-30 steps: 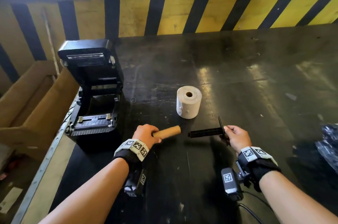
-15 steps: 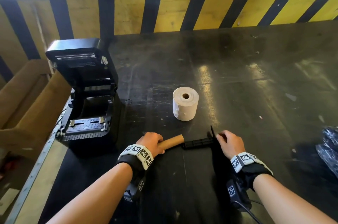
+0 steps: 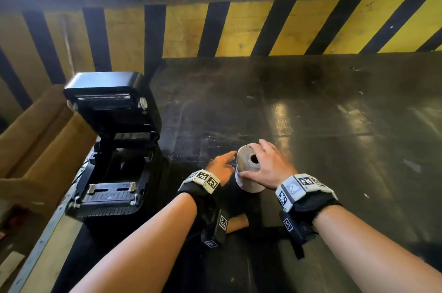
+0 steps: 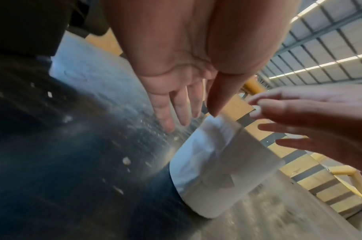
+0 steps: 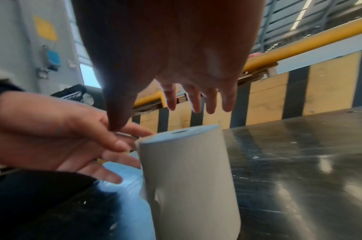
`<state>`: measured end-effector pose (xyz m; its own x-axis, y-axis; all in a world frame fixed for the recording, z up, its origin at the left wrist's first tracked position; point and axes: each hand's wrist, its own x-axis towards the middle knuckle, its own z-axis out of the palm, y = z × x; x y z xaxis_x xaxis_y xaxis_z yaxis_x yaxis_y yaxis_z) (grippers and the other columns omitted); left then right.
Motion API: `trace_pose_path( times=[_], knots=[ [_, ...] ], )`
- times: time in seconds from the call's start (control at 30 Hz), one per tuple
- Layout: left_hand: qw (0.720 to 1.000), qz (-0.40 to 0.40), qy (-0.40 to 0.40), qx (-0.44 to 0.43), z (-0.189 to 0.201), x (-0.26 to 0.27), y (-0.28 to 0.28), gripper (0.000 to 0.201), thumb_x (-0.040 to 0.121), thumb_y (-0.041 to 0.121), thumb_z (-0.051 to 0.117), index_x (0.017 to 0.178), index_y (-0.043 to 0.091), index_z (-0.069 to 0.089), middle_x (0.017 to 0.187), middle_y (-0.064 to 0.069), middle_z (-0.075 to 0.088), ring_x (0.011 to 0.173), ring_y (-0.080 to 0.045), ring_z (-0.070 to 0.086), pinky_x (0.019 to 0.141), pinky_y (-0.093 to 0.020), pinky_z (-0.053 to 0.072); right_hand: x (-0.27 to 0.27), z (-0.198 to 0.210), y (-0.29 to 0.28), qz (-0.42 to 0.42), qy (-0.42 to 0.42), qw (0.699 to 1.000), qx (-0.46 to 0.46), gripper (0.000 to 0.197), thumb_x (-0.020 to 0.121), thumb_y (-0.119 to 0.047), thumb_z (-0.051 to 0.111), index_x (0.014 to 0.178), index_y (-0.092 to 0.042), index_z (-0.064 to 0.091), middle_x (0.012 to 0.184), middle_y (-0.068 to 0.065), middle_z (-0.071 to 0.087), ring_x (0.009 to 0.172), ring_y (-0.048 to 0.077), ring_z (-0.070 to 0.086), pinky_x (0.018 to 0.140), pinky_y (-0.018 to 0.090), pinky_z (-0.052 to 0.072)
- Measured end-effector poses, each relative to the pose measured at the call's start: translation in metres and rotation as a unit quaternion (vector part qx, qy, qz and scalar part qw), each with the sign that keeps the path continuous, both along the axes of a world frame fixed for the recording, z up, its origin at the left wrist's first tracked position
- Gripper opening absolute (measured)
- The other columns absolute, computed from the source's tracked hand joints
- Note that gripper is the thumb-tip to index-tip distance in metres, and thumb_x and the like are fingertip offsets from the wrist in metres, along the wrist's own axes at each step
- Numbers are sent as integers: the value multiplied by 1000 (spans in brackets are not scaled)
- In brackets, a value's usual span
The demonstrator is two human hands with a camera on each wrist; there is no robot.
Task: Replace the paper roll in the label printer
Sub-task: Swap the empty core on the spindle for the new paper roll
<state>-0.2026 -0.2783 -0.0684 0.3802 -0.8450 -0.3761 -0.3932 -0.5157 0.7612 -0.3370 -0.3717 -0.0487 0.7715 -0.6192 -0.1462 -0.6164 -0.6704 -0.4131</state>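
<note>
A scuffed black bench [image 3: 311, 125] under hazard stripes, and our new paper roll [image 3: 248, 173] stands upright mid-bench, right of the open label printer [image 3: 112, 144]. Both our left hand [image 3: 221, 166] and right hand [image 3: 269, 168] flank it, fingers [image 5: 171, 97] spread wide, gripping nothing. We'd judge it light, firm, crushable at the edges, so clasp its sides; only the left wrist view shows its taped-down tail.

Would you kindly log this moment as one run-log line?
new paper roll upright on table | both hands open at it: left hand, right hand | printer lid open | empty core lying near
</note>
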Motion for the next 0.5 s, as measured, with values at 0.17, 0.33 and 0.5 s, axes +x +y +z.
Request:
trace_pose_path(
  times=[0.17,0.33,0.5],
  knots=[
    [996,52,48,-48,-9,-5,0,48,90,1,44,132,24,50,132,-6,58,119,-25,56,103,-46,45,2,-21,8,-19,0,999,-30,67,74,-43,64,132,-21,38,145,14,30,135,34,26,109,46,32],
    [997,39,41,-45,-11,-4,5,53,91,2,42,137,29,44,139,-4,53,126,-22,51,106,-44,42,4,-18,10,-54,-15,998,23,70,71,-38,66,133,-27,36,148,16,21,136,36,23,105,45,37],
    [998,-53,-18,17,2,-1,11,61,93,3,38,144,34,30,145,-1,46,125,-35,50,94,-32,43,4,-12,14,-93,-50,991,79,67,64,-38,68,126,-32,43,128,11,42,124,33,36,100,39,40]
  ],
)
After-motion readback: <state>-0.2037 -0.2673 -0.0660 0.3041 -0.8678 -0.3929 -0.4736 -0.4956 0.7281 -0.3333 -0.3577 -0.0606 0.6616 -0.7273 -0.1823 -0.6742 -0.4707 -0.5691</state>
